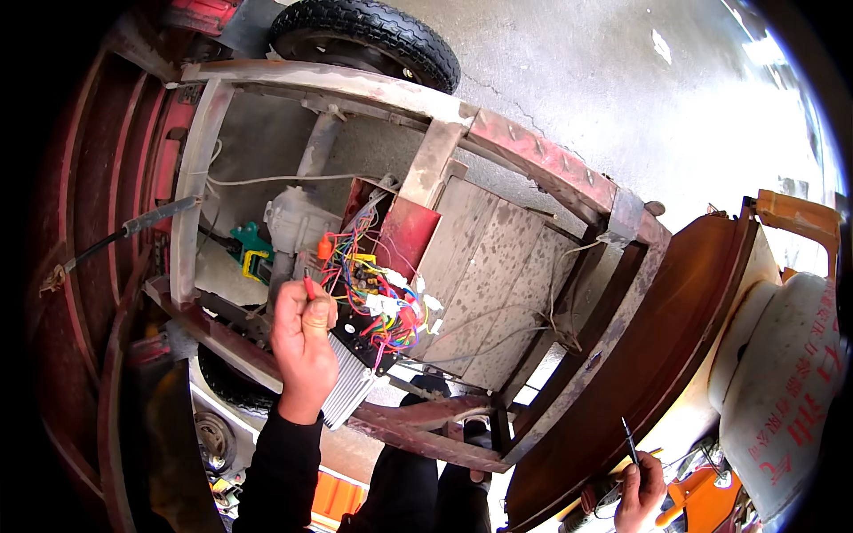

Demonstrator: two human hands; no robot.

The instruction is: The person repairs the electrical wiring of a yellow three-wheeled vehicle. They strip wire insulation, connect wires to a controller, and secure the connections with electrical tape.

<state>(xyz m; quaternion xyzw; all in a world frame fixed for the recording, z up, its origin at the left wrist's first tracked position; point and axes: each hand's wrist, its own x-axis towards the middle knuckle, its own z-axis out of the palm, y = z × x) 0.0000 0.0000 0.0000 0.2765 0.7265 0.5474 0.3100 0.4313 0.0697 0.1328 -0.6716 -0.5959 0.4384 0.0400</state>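
My left hand [305, 351] pinches a slim red probe-like piece [307, 286] just left of a dense bundle of coloured wires and connectors [373, 282]. The bundle lies over a finned silver controller box [348, 391] with a black top, beside a red metal housing [409, 235] inside the rusty vehicle frame [542, 160]. At the lower right, my right hand [641, 493] is closed on a thin black probe [629, 440] with a metal tip, apart from the frame and near a curved brown panel [675, 311].
A tyre [364, 44] lies behind the frame on concrete [604, 62]. A weathered board [484, 284] fills the frame's right half. Red panels [84, 222] stand at left. A grey gas cylinder [773, 382] is at right, with orange items [697, 493] below. My legs show under the frame.
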